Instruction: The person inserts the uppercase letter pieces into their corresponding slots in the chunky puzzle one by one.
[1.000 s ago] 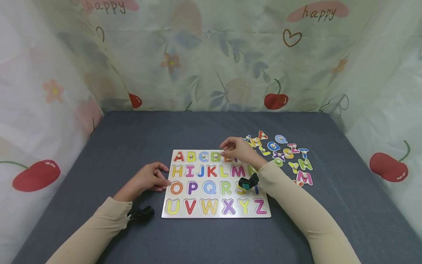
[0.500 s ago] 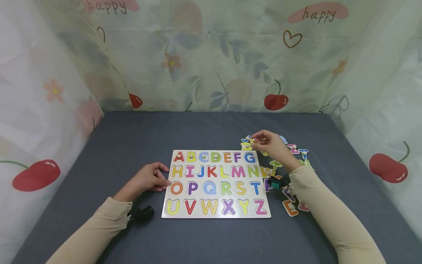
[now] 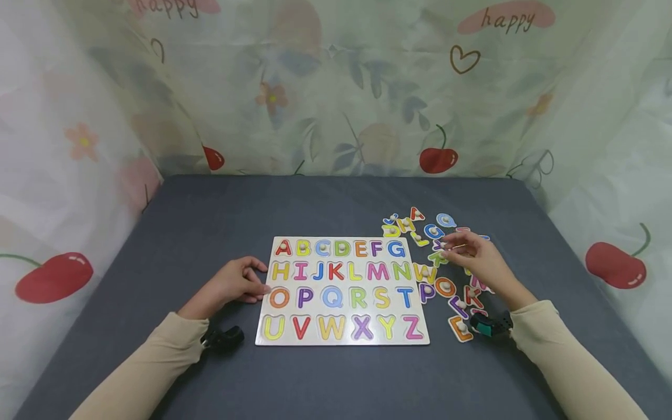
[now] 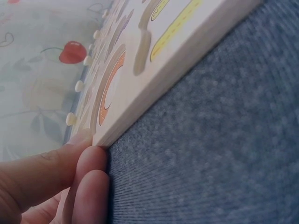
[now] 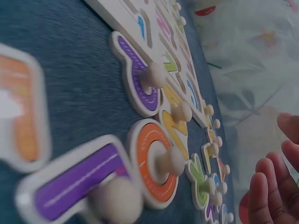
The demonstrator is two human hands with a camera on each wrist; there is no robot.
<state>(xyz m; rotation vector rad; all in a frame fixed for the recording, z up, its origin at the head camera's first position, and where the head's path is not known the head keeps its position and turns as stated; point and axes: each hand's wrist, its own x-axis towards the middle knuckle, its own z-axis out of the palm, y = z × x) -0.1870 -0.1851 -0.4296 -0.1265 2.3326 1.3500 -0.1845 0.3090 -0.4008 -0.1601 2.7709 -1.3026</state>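
Observation:
A white wooden alphabet puzzle board [image 3: 264,332] lies on the table. Knobbed A, B, C and D pieces sit in its top row; the other slots show printed letters. At the board's left edge my left hand [image 3: 233,283] grips it, thumb [image 4: 51,165] on the top face and curled fingers along the side. My right hand [image 3: 480,259] hovers over the loose letters with relaxed fingers and holds nothing visible. Near it are a green K [image 3: 436,259] and a blue G [image 3: 433,231]. The right wrist view shows an orange O [image 5: 138,161] and a purple P [image 5: 135,74], both knobbed.
Loose letters spread along the board's right side, some overlapping. A yellow W [image 3: 424,273] touches the board's edge; an orange E [image 3: 455,332] lies nearest the front. The dark cloth table [image 3: 315,385] meets a printed curtain [image 3: 336,116] at the back.
My right hand has moved from above the board's top row rightward, across the far letters, then nearer and further right over the pile. The left hand stays at the board's edge.

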